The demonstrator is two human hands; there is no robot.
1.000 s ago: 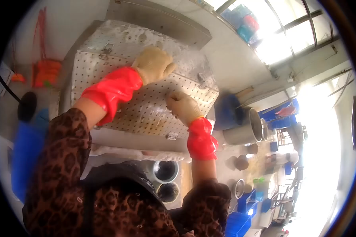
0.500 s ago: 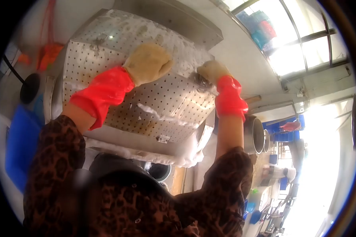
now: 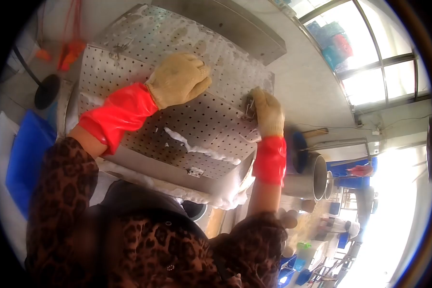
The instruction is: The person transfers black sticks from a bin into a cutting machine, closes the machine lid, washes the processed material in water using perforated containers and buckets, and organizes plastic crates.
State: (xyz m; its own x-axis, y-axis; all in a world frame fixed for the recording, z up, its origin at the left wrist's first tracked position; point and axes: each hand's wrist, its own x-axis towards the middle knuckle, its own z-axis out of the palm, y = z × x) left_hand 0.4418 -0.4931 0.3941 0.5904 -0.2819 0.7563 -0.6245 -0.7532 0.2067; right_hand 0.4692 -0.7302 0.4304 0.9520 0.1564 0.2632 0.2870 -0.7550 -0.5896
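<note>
Metal panel [image 3: 201,127] with holes is seen sloping, foam-streaked, its right-edge clasp [image 3: 249,108] gripped by the right hand [image 3: 270,109]. Left hand's [image 3: 180,79] curled at the upper edge, grip can't be told. Decent gap's kept between hands.

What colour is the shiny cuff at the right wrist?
The cuff is bright red, best seen in the head view.

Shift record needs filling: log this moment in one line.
left hand: over perforated panel; right hand: at metal latch; white foam: streaked across panel
</note>
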